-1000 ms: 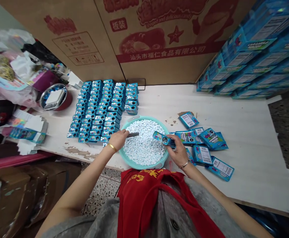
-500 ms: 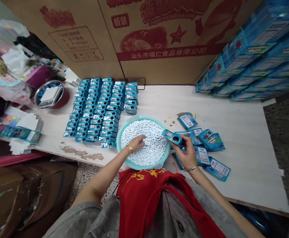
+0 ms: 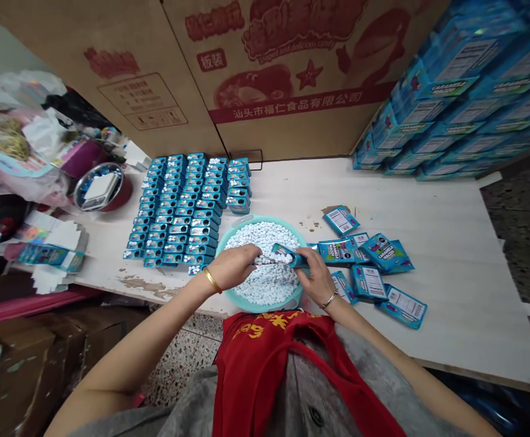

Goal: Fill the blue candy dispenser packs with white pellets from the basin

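A round turquoise basin (image 3: 227, 292) full of small white candies (image 3: 265, 288) stands at the table's front edge. Over it, my right hand (image 3: 316, 276) grips a small blue candy box (image 3: 283, 250), tilted, with white candies showing at its opening. My left hand (image 3: 234, 266) is closed at the box's left. Its fingertips pinch what looks like a pale scoop-like piece (image 3: 267, 261) bearing white candies, close against the box; its exact kind is unclear. Flat blue candy packets (image 3: 369, 282) lie in a loose pile to the right of my right hand.
Rows of small blue boxes (image 3: 181, 212) stand left of the basin. Large cardboard cartons (image 3: 283, 136) wall off the back. Stacked blue boxes (image 3: 447, 115) rise at the right rear. A metal bowl (image 3: 122, 194) with a white device and a cluttered heap of bags (image 3: 42, 133) lie left.
My left hand has lifted out of the candies and come up beside the box. My right hand has brought the box leftward over the basin. White candies now show at the box's opening.
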Available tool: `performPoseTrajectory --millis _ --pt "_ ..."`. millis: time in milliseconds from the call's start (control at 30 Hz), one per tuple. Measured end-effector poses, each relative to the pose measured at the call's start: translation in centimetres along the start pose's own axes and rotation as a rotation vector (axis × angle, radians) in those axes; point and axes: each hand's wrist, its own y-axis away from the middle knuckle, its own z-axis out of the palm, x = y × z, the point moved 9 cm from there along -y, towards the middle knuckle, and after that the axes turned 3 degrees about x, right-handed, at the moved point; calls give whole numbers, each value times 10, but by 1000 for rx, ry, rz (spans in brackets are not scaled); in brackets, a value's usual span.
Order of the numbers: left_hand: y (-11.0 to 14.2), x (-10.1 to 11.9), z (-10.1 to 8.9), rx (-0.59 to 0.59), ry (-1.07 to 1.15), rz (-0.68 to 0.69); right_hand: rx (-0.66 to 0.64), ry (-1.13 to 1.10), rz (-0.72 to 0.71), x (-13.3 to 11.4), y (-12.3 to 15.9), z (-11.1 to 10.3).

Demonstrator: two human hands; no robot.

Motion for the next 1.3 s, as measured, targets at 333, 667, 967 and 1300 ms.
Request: performPoseTrajectory --millis 333,667,967,1300 --pt "-1 62 -28 -116 -396 -86 20 -51 -48 -9 4 8" --pt "-11 13 -24 181 8 146 -37 -218 108 -2 6 23" --pt "-40 -83 -24 389 164 68 54 70 279 45 -38 40" --pt "-84 -228 6 372 -40 -322 -321 237 630 133 -42 51"
